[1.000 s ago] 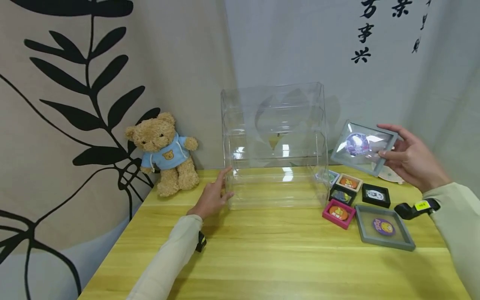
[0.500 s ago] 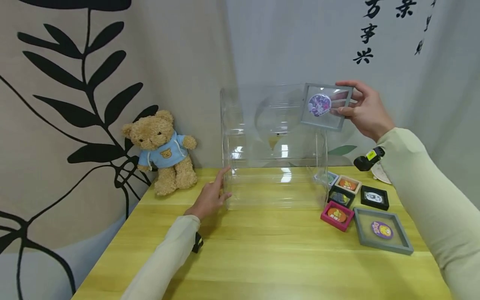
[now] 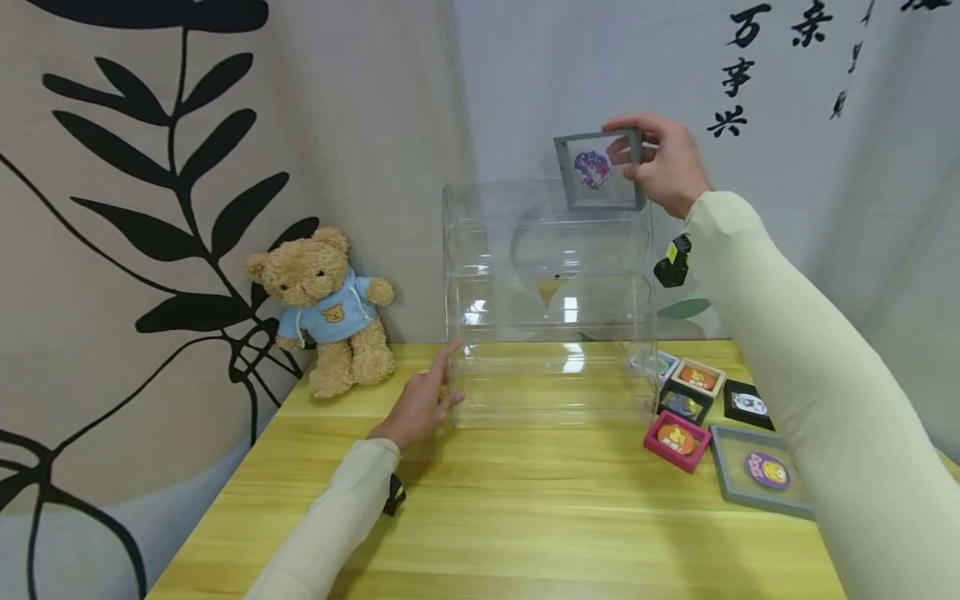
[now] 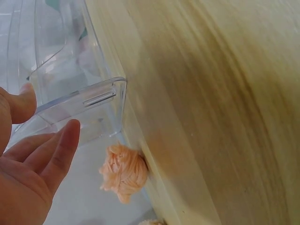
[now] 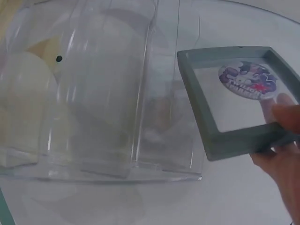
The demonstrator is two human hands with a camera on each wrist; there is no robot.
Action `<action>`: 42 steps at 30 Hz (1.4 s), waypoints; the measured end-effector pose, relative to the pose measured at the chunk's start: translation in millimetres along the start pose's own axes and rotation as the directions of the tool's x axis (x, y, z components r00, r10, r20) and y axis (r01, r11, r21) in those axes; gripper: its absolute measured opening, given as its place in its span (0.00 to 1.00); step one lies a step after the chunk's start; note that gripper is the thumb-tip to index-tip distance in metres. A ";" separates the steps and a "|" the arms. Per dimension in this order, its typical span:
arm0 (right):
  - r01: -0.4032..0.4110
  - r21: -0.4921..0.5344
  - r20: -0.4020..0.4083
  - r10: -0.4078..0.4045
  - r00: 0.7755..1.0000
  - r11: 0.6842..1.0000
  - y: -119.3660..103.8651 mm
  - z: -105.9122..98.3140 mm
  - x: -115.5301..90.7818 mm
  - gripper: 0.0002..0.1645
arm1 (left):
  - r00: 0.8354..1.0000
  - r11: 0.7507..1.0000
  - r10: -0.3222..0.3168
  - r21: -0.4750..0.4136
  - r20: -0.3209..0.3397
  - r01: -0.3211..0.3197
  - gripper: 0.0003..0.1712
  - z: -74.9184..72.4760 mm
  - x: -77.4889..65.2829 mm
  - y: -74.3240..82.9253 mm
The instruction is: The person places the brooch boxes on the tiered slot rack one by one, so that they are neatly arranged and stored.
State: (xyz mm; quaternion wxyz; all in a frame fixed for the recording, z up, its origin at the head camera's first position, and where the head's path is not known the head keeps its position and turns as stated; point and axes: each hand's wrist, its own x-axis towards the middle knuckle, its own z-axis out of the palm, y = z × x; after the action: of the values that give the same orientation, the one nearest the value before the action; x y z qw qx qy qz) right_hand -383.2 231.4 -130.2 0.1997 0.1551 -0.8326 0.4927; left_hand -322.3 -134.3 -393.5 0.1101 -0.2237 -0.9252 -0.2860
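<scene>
A stepped clear plastic display rack (image 3: 551, 333) stands on the wooden table. My right hand (image 3: 663, 162) pinches a square grey display frame (image 3: 567, 171) by its right side, thumb in front and fingers behind. Inside the frame's transparent film sits a round purple badge (image 5: 248, 79). The frame is held upright and overlaps the rack's top right part in the head view; in the right wrist view it is beside the top tier. My left hand (image 3: 422, 402) is at the rack's lower left side, index fingertip against its edge, fingers fairly straight, the thumb (image 4: 21, 103) pointing towards the rack.
Right of the rack lie several small framed badges, among them a pink frame (image 3: 677, 442) and a black frame (image 3: 746, 406). A larger grey frame (image 3: 726, 479) is partly behind my right sleeve. A teddy bear (image 3: 330, 308) in blue sits on the left, before the curtain.
My right hand has lifted the grey frame from the rack's right side up and leftward to its top, turning it more upright. The left hand has stayed at the rack's side.
</scene>
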 end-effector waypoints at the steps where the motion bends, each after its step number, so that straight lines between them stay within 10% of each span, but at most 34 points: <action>1: 0.007 -0.026 0.000 -0.007 1.000 1.000 -1.2 2.6 1.9 0.41 | 1.000 1.000 -0.005 -0.003 -0.001 0.005 0.51 0.8 -0.2 -0.5; 17: 0.154 -0.371 0.109 -0.122 0.987 0.916 -27.6 26.8 15.6 0.35 | 1.000 1.000 -0.017 -0.009 -0.008 0.017 0.51 6.7 0.7 -1.2; 28: 0.182 -0.357 -0.023 -0.203 0.979 0.916 -33.8 58.8 24.6 0.26 | 0.999 1.000 -0.019 -0.021 -0.028 0.019 0.51 5.6 -0.3 -4.3; 42: 0.036 -0.337 0.059 -0.017 0.998 0.941 -0.3 41.0 28.8 0.24 | 0.999 1.000 0.012 -0.012 -0.032 -0.012 0.51 2.6 -1.6 -3.5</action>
State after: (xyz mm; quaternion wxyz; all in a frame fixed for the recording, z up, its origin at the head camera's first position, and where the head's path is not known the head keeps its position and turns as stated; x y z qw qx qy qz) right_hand -415.5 193.3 -133.8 0.2068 0.1434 -0.9079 0.3353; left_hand -322.7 -135.9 -397.8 0.1253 -0.2254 -0.9202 -0.2944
